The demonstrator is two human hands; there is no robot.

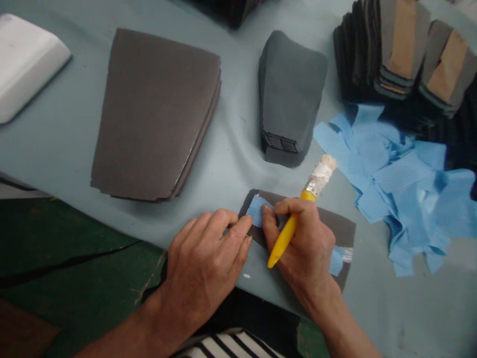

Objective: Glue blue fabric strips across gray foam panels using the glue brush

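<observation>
Head view: the dark panel [340, 226] lies flat on the worktop [234, 164]. The right hand [309, 243], above the panel, grasps the yellow brush [285, 240], thumb on the blue patch [255, 211] at the panel's left end. The left hand [209, 248] touches that end; whether it clamps cannot be determined.

On the counter [238, 149], the panel [337, 221] carries patches [257, 209] at both ends, with the brush [308, 194], in the right hand [309, 241], over it. Behind the panel lies one stack [292, 92]; behind-left, a second stack [158, 114]; to its right, loose strips [404, 174]; behind-right, bundles [385, 44].
</observation>
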